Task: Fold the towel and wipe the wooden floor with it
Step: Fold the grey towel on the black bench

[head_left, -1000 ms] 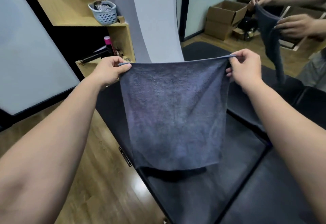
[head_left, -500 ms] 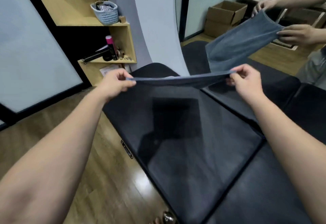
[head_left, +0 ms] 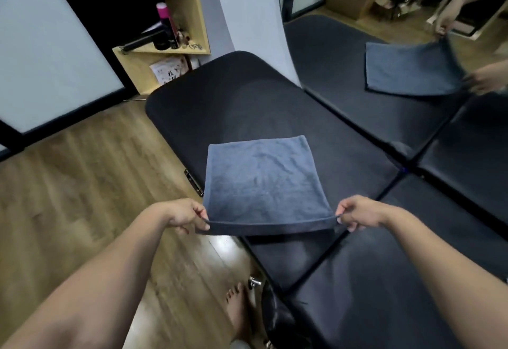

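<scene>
Nearest, a bare foot (head_left: 238, 310) stands on the wooden floor (head_left: 82, 183) at about 6 o'clock, close against the black padded bench (head_left: 247, 95).

Left hand (head_left: 183, 215) pinches the near-left corner of the grey towel (head_left: 264, 181); right hand (head_left: 357, 212) pinches the near-right corner. Both closed on cloth, fingers narrow. Near hem lifted and sagging slightly between the two grips; the rest of the towel lies flat on the bench toward 12 o'clock, far edge fairly square.

Judged step: first fold, near edge to be carried over to the far edge.

Risks noted:
- Bench cover looks smooth and shiny. Pulling the near hem could drag the whole towel rather than fold it, leaving edges mismatched.
- Left corner overhangs the bench edge at 9 o'clock; a slack grip there could let that side slide off toward the floor.
- Uneven lift between hands would skew the fold and make a lumpy pad, poor for wiping.
- A metal fitting (head_left: 193, 182) on the bench side sits just left of the towel; a trailing hem could catch on it.

Farther, at 10 to 11 o'clock, a wooden shelf (head_left: 176, 49) with bottles. At 1 to 2 o'clock a mirror (head_left: 343, 68) repeats the towel and hands.
</scene>
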Demonstrator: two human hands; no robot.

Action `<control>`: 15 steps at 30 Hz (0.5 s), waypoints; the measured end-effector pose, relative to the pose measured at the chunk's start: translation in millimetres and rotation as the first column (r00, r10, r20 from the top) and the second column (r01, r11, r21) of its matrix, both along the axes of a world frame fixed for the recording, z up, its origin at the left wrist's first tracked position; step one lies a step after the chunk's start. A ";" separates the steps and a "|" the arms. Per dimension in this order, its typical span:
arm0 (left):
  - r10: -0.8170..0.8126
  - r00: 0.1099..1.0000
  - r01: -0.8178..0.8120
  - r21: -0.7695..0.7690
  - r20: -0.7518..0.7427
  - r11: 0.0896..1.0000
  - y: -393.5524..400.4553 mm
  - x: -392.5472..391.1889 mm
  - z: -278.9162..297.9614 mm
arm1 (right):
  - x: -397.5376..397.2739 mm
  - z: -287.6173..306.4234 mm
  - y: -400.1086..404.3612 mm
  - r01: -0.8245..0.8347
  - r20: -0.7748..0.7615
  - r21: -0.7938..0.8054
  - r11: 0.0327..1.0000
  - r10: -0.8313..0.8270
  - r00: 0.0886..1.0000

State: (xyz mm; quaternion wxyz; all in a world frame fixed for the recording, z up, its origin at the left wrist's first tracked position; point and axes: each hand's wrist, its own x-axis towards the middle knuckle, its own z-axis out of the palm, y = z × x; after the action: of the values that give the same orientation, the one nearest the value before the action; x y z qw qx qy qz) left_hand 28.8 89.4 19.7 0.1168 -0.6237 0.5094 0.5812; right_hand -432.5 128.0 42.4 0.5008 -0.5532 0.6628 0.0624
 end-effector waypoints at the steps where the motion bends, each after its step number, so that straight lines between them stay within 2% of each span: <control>1: 0.026 1.000 -0.026 -0.016 -0.013 1.000 -8.5 0.4 4.3 | -0.6 3.8 -7.4 0.027 0.009 0.012 1.000 -0.027 1.000; 3: 0.057 0.998 -0.059 -0.095 -0.027 0.994 -34.7 2.3 15.6 | 0.0 13.1 -30.9 0.085 0.023 -0.024 0.996 -0.084 0.996; 6: 0.095 0.992 -0.114 -0.281 -0.080 0.953 -85.8 5.2 32.8 | 5.6 29.6 -79.1 0.162 0.040 -0.209 0.964 -0.157 0.987; 11: 0.217 0.955 -0.290 -0.486 -0.201 0.825 -175.1 4.7 41.1 | 16.2 38.0 -164.8 0.339 0.127 -0.472 0.814 -0.317 0.940; 13: 0.290 0.942 -0.333 -0.544 -0.167 0.770 -201.8 4.4 31.1 | 17.2 27.8 -189.0 0.370 0.107 -0.515 0.773 -0.371 0.922; 15: 0.357 0.933 -0.324 -0.536 -0.044 0.779 -210.6 4.6 13.9 | 18.8 8.2 -197.6 0.392 0.047 -0.479 0.785 -0.423 0.905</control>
State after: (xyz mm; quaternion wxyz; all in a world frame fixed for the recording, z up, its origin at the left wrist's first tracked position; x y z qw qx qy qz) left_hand 33.4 -121.2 33.6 -0.1533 -0.7301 0.5262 0.4082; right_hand -413.8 -69.6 50.6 0.3289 -0.5010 0.7763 -0.1951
